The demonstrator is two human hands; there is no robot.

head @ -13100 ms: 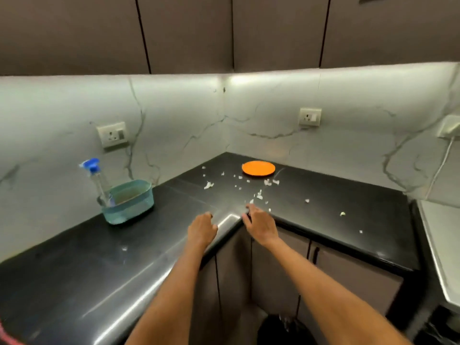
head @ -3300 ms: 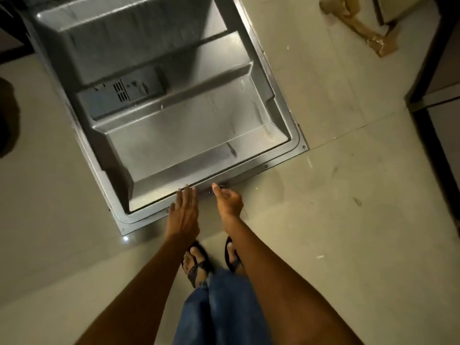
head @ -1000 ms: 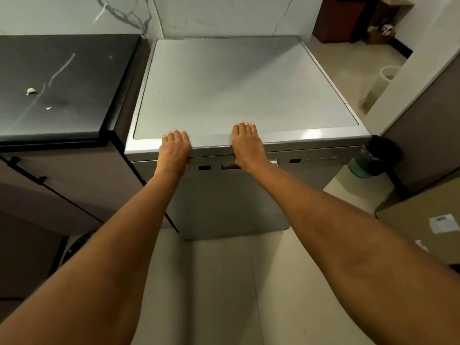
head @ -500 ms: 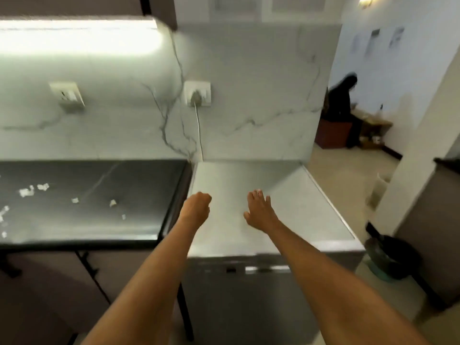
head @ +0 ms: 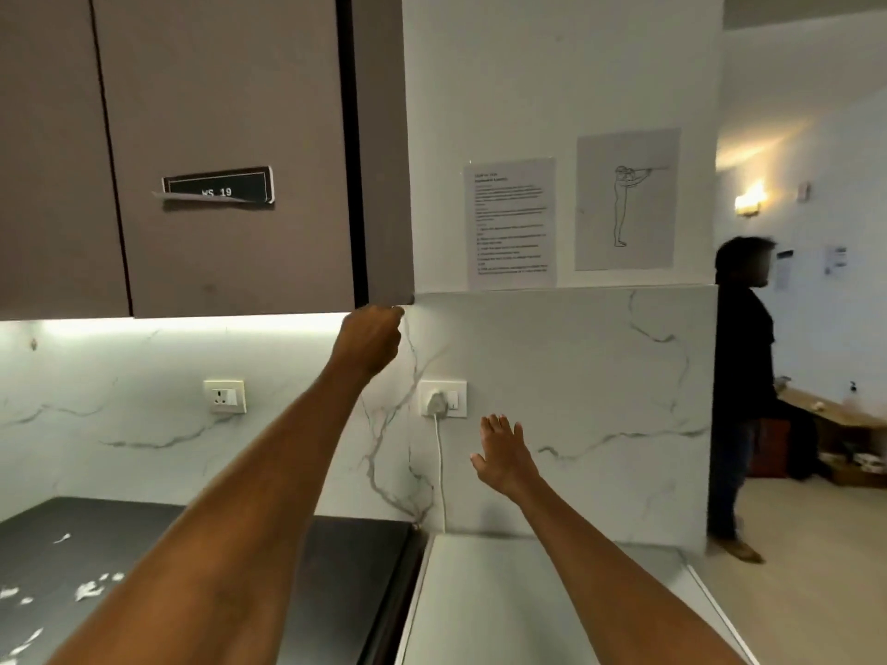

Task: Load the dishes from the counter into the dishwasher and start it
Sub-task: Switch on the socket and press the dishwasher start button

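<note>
- Left hand (head: 372, 336) raised to the lower right corner of the upper cabinet door (head: 230, 136), just above centre of the frame; fingers curled, knuckles against the bottom edge. Cannot tell whether the fingertips hook behind that edge or grip nothing.
- Right hand (head: 501, 455) hanging free in front of the marble backsplash, right of centre, fingers straight and lightly spread, holding nothing.
- Dishwasher (head: 528, 602) at lower centre-right, only its flat top showing; door and controls out of view. No dishes anywhere in the frame; only white scraps (head: 91, 587) on the dark counter (head: 345, 559) at lower left.
- Probably the start of opening the cabinet, perhaps for something the wash needs.
- To do it well: get the fingertips fully under the bottom edge before pulling, since no handle shows on the door.
- Pull steadily outward near the free corner, not upward, and keep the head back from the swinging edge.
- Keep the right hand clear of the plugged socket (head: 442, 398) and its white cord (head: 440, 472), just to its left, and ready to take whatever comes out.
- Mind the person (head: 741, 376) standing at the right edge when turning away.
</note>
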